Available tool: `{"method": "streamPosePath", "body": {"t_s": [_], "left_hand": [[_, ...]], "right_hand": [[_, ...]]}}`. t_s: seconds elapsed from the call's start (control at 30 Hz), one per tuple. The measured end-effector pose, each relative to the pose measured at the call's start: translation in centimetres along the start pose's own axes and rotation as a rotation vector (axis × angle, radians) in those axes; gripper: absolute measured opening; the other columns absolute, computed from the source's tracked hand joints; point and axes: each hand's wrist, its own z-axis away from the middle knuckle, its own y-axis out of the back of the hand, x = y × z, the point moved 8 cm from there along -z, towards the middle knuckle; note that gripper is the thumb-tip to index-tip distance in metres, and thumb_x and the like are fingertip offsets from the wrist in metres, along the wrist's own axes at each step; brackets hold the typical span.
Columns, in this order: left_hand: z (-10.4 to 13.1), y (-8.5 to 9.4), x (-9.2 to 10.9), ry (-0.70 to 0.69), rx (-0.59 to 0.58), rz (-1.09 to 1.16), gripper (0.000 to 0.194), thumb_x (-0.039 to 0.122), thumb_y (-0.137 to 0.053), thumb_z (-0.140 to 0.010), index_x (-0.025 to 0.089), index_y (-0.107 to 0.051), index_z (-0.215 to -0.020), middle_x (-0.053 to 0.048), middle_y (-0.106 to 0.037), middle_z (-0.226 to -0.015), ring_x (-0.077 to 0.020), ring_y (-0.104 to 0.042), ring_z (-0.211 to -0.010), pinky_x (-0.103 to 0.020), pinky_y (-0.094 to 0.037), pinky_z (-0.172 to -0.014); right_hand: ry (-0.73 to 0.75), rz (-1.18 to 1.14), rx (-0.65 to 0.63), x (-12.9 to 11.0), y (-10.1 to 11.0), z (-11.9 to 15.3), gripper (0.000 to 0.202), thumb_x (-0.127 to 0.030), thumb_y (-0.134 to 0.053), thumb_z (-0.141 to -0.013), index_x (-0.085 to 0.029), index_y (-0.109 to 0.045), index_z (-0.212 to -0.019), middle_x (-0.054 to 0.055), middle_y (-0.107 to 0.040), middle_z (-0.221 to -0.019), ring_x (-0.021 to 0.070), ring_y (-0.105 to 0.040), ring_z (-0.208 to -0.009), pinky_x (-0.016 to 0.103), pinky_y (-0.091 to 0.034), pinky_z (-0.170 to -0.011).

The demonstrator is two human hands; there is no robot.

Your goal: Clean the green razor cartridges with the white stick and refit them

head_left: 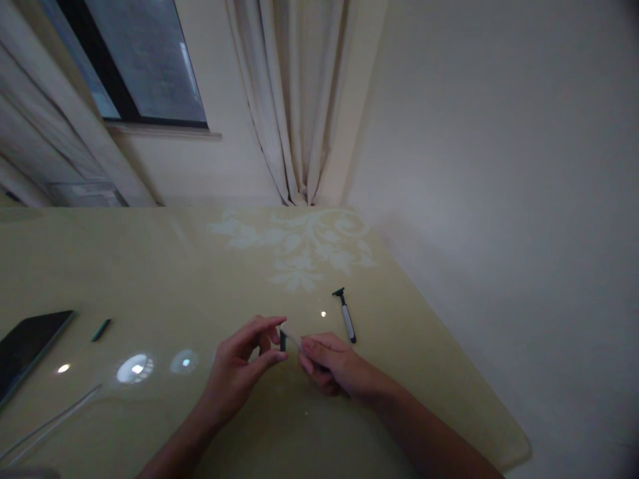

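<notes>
My left hand (pixel 244 359) pinches a small dark, flat piece (pixel 283 339) upright between thumb and fingertips, above the table. From the right, my right hand (pixel 332 364) grips a thin pale stick-like item (pixel 292 336), whose far end reaches the top of the dark piece. Most of the pale item is hidden in my right fingers. Just beyond my right hand, a razor (pixel 348 319) with a grey and black handle lies on the table, its head pointing away. Off to the left lies a small dark strip (pixel 101 330).
The glossy yellowish table (pixel 174 279) has a white floral pattern at its back. A dark tablet-like device (pixel 30 346) and a white cable (pixel 54 420) lie at the left. Behind are curtains (pixel 299 100), a window, and a wall (pixel 489 166) along the right.
</notes>
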Motion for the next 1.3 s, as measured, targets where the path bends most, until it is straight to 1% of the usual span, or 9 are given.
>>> {"method": "streamPosePath", "body": {"t_s": [0.1, 0.27, 0.43, 0.63, 0.77, 0.93, 1.1, 1.13, 1.3], "left_hand": [[0.0, 0.1, 0.0, 0.004, 0.011, 0.007, 0.038, 0.02, -0.086, -0.084, 0.032, -0.083, -0.12, 0.001, -0.066, -0.084, -0.0126, -0.062, -0.072, -0.023, -0.053, -0.069], [-0.1, -0.1, 0.2, 0.001, 0.005, -0.013, 0.04, 0.021, -0.087, -0.083, 0.029, -0.083, -0.122, 0.0, -0.066, -0.08, -0.0135, -0.061, -0.068, -0.024, -0.053, -0.066], [-0.1, 0.1, 0.2, 0.003, 0.025, -0.007, 0.038, 0.021, -0.086, -0.083, 0.029, -0.084, -0.12, -0.001, -0.067, -0.082, -0.0142, -0.062, -0.071, -0.024, -0.054, -0.067], [0.1, 0.0, 0.5, -0.009, 0.005, 0.001, 0.041, 0.021, -0.087, -0.083, 0.03, -0.083, -0.123, 0.0, -0.067, -0.081, -0.0139, -0.062, -0.071, -0.024, -0.054, -0.067], [0.2, 0.2, 0.5, -0.01, 0.032, 0.011, 0.04, 0.02, -0.087, -0.083, 0.031, -0.083, -0.122, 0.001, -0.066, -0.08, -0.0139, -0.062, -0.071, -0.024, -0.053, -0.067], [0.2, 0.0, 0.7, -0.023, 0.016, 0.006, 0.04, 0.023, -0.088, -0.084, 0.031, -0.083, -0.123, 0.001, -0.065, -0.079, -0.0145, -0.061, -0.071, -0.024, -0.052, -0.067], [0.2, -0.4, 1.1, -0.05, -0.011, -0.008, 0.035, 0.03, -0.085, -0.088, 0.03, -0.083, -0.124, 0.0, -0.064, -0.077, -0.0153, -0.061, -0.07, -0.025, -0.051, -0.066], [0.2, -0.4, 1.1, -0.049, -0.012, -0.006, 0.035, 0.03, -0.085, -0.088, 0.03, -0.083, -0.124, 0.0, -0.064, -0.077, -0.0152, -0.061, -0.07, -0.025, -0.051, -0.065], [0.1, -0.1, 1.1, -0.024, 0.024, -0.002, 0.038, 0.027, -0.089, -0.083, 0.029, -0.084, -0.121, 0.0, -0.064, -0.077, -0.0154, -0.062, -0.07, -0.026, -0.053, -0.066]], "right_hand": [[-0.021, 0.035, -0.056, 0.1, -0.7, 0.1, 0.054, -0.07, -0.065, -0.097, -0.02, -0.054, -0.079, -0.011, -0.035, -0.054, 0.0063, -0.022, -0.043, 0.022, -0.015, -0.04], [0.025, 0.0, 0.022, -0.2, 0.2, 0.0, 0.056, -0.072, -0.064, -0.096, -0.021, -0.052, -0.077, -0.013, -0.031, -0.05, 0.0061, -0.017, -0.041, 0.023, -0.011, -0.039], [-0.027, 0.023, -0.044, 0.1, -0.6, 0.0, 0.056, -0.072, -0.066, -0.095, -0.02, -0.054, -0.078, -0.011, -0.036, -0.054, 0.0058, -0.022, -0.042, 0.022, -0.015, -0.039], [0.036, -0.018, 0.005, -0.5, -0.2, 0.1, 0.057, -0.073, -0.064, -0.095, -0.021, -0.052, -0.076, -0.013, -0.03, -0.05, 0.0062, -0.017, -0.041, 0.022, -0.012, -0.038], [-0.008, 0.042, -0.038, 0.0, -0.6, 0.2, 0.057, -0.072, -0.065, -0.096, -0.019, -0.056, -0.078, -0.011, -0.037, -0.054, 0.0062, -0.024, -0.042, 0.021, -0.017, -0.039], [0.052, 0.028, 0.027, -0.5, -0.1, 0.3, 0.059, -0.075, -0.061, -0.096, -0.02, -0.053, -0.077, -0.012, -0.034, -0.05, 0.0059, -0.02, -0.04, 0.021, -0.015, -0.039], [0.011, 0.142, -0.128, 0.0, -1.6, 0.5, 0.059, -0.074, -0.06, -0.098, -0.018, -0.06, -0.08, -0.009, -0.041, -0.053, 0.0068, -0.03, -0.042, 0.021, -0.023, -0.041], [0.018, 0.14, -0.127, -0.1, -1.6, 0.5, 0.059, -0.074, -0.06, -0.098, -0.018, -0.06, -0.08, -0.009, -0.041, -0.052, 0.007, -0.03, -0.042, 0.021, -0.023, -0.04], [0.078, 0.037, 0.026, -0.6, 0.0, 0.2, 0.06, -0.077, -0.061, -0.095, -0.02, -0.054, -0.077, -0.013, -0.033, -0.048, 0.0063, -0.019, -0.039, 0.021, -0.015, -0.038]]}}
